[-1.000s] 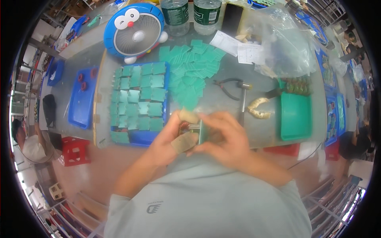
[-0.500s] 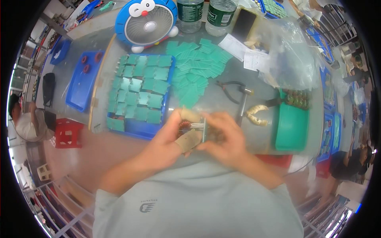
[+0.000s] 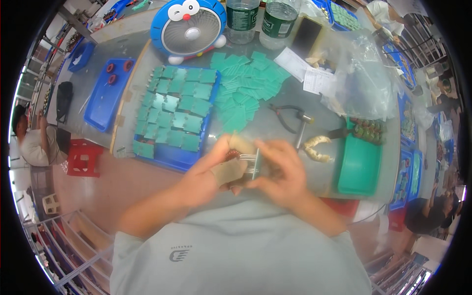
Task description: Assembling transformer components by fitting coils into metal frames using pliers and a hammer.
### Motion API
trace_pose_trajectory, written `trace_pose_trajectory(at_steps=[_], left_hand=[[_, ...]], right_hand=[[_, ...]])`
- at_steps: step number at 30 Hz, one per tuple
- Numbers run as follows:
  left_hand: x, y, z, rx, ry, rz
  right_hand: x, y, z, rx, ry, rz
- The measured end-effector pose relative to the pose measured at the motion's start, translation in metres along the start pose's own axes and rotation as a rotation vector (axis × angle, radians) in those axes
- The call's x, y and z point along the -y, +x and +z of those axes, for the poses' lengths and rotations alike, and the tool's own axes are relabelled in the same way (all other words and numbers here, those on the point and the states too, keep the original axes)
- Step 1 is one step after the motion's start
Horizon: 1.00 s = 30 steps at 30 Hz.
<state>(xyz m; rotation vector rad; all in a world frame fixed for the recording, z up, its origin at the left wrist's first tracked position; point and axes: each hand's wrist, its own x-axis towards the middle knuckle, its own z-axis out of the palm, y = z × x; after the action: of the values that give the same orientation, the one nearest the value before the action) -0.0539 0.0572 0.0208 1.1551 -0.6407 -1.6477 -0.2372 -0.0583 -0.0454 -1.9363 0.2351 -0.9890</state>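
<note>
- One grey tabletop [image 3: 322,177] beyond the left hand [image 3: 211,168]; red stool [image 3: 82,160] farther left.
- That hand grips a reddish coil [image 3: 232,155] (straight silvery leads [image 3: 250,157]).
- Right hand [image 3: 286,172] pinches a thin board [image 3: 257,164].

The person wears a pale grey shirt [image 3: 255,250] with short sleeves [image 3: 132,246]; on its chest there is a small dark mark [image 3: 179,254]. Beige covers [image 3: 229,173] go around two fingers [image 3: 242,144] of the left hand [image 3: 209,169].

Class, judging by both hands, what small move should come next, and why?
Probably the right hand should ease the green card toward the red coil: the left hand holds the coil, its wires reach the card, and their lengths show between.
</note>
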Motion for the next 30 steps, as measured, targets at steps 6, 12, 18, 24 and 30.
trace_pose_trajectory(at_steps=[6, 12, 18, 24, 30], left_hand=[[0.007, 0.003, 0.005, -0.04, 0.141, 0.097], [0.013, 0.003, 0.003, -0.028, 0.176, 0.17], [0.015, 0.001, -0.007, 0.004, 0.556, 0.307], [0.009, -0.005, -0.009, 0.031, 0.608, 0.316], [0.001, -0.009, -0.015, 0.116, 0.302, 0.147]], right_hand=[[0.004, -0.002, 0.005, -0.053, -0.172, -0.142], [0.009, 0.0, 0.006, -0.075, -0.187, -0.161], [0.011, 0.0, 0.004, -0.045, -0.157, -0.163], [0.009, -0.01, 0.015, -0.092, -0.086, -0.178], [0.02, -0.004, 0.018, -0.07, -0.199, -0.23]])
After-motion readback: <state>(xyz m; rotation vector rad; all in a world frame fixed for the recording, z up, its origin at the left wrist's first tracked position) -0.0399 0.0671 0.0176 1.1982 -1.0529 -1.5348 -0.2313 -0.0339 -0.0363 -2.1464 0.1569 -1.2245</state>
